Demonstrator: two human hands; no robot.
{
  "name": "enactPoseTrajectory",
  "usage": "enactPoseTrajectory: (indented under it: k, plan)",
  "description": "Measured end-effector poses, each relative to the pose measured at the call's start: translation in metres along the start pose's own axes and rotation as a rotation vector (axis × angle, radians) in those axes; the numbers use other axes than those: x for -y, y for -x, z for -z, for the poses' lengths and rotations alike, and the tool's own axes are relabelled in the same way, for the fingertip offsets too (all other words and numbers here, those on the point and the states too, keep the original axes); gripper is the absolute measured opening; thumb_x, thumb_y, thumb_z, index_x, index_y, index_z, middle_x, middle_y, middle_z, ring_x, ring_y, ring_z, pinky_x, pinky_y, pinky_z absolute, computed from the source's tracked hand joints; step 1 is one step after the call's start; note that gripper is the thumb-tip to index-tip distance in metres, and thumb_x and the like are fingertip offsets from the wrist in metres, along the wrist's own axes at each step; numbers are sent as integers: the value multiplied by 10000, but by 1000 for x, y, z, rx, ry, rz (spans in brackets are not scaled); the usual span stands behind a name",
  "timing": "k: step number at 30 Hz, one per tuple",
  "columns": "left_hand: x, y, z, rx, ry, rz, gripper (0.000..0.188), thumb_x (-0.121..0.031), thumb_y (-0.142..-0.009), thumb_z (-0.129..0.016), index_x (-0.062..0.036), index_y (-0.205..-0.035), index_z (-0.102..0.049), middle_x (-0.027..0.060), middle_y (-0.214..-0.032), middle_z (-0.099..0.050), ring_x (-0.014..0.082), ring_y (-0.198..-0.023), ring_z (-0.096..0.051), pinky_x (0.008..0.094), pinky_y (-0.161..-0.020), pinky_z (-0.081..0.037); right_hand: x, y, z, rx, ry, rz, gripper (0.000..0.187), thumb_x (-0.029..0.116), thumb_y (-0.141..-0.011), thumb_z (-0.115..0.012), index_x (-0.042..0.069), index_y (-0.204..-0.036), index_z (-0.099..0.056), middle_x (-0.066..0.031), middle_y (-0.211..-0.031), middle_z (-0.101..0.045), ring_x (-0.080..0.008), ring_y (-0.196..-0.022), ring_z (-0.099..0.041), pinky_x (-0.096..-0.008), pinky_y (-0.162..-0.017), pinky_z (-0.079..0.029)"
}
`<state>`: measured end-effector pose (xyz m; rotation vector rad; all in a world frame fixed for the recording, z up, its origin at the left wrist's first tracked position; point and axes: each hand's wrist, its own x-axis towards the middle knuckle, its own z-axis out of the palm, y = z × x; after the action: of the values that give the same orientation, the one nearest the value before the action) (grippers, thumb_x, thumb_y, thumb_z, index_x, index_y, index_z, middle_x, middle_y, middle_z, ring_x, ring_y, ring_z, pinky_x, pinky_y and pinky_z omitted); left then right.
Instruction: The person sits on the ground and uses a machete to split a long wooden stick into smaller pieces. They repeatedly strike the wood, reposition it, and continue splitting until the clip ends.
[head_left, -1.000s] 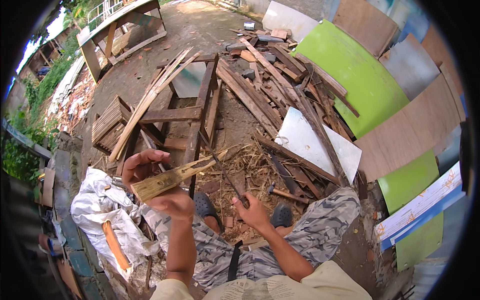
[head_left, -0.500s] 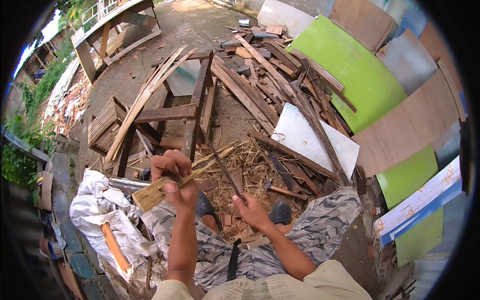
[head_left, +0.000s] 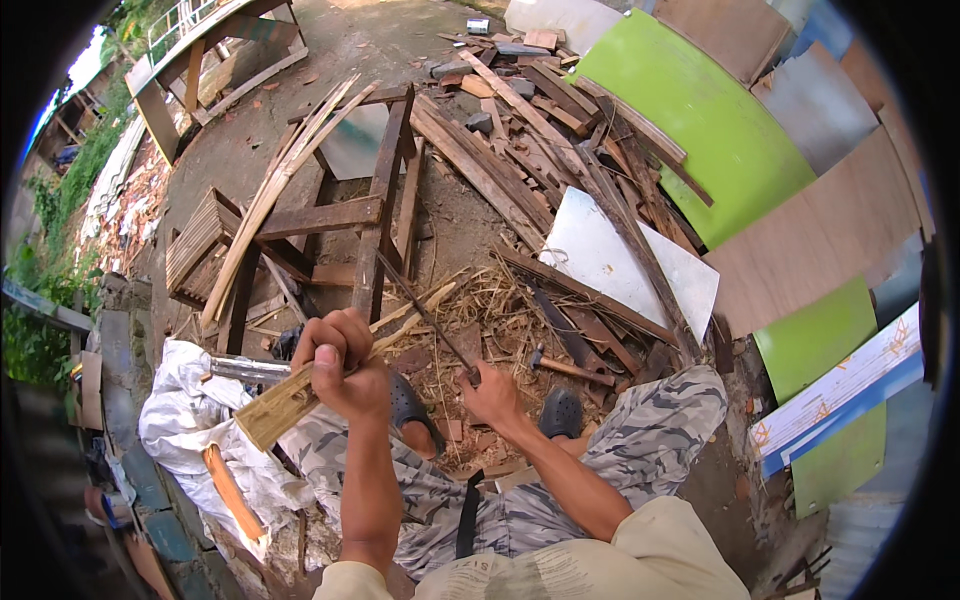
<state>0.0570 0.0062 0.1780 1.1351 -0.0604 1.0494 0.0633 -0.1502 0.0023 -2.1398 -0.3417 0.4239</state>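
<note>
My left hand (head_left: 345, 365) is closed around a split bamboo piece (head_left: 272, 412). Its thick, square-cut end points toward me on the left, and its thin forked ends reach away past my fist. In my right hand (head_left: 492, 395) is a long, thin, dark blade, apparently a machete (head_left: 428, 318), seen almost edge-on. It slants up and to the left, crossing the view beside the bamboo's forked end; whether the two touch I cannot tell. My right fingers hide its handle. Both hands are above my knees in camouflage trousers (head_left: 660, 420).
Beyond my hands stands a dark wooden frame (head_left: 320, 220) with long pale strips (head_left: 285, 190) leaning on it. A hammer (head_left: 572, 370) lies by my right shoe. Scrap lumber (head_left: 490, 180) and a white panel (head_left: 590, 250) are ahead; a white sack (head_left: 185, 425) is at left.
My right hand has moved forward and slightly left with the blade. The bamboo in my left hand has shifted left, its thick end dropping lower. The whole view has shifted a little.
</note>
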Motion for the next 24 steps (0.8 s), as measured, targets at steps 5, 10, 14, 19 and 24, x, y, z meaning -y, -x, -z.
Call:
enactPoseTrajectory:
  k: [5, 10, 14, 19, 24]
  plan:
    - [0, -12, 9, -46, 30, -3, 386, -310, -795, -537, -101, -589, -286, 5, -495, -264, 86, -454, -203, 267, -440, -127, 60, 33, 12, 52, -151, 10, 347, 319, -890, -633, -27, -868, -610, -166, -553, -574, -325, -508, -600, -412, -500, -430]
    - [1, -12, 9, -19, -10, -12, 384, -339, -833, -498, -136, -603, -268, -9, -494, -243, 93, -432, -181, 265, -446, -164, 77, 39, 13, -64, -94, 238, 281, 262, -885, -637, -12, -839, -592, -203, -604, -602, -395, -609, -641, -445, -543, -477]
    - [1, -6, 1, -59, 6, -45, 378, -313, -809, -518, -123, -592, -273, -3, -490, -250, 92, -441, -192, 265, -442, -147, -9, -22, -8, -126, 167, 30, 229, 221, -868, -636, -5, -872, -596, -205, -615, -611, -407, -609, -633, -456, -540, -480]
    - [0, -14, 17, -85, -27, -55, 363, -291, -808, -506, -115, -592, -272, 0, -493, -254, 89, -445, -189, 263, -444, -146, 68, 20, 10, -44, 16, 120, 204, 201, -855, -633, 4, -866, -582, -216, -640, -627, -411, -598, -630, -477, -563, -496]
    - [2, -13, 8, -63, 43, -35, 354, -286, -804, -506, -118, -596, -275, 0, -493, -249, 89, -444, -184, 262, -442, -149, 30, 3, -4, -98, 107, 101, 190, 177, -838, -635, -3, -845, -578, -216, -638, -623, -419, -603, -625, -486, -568, -496]
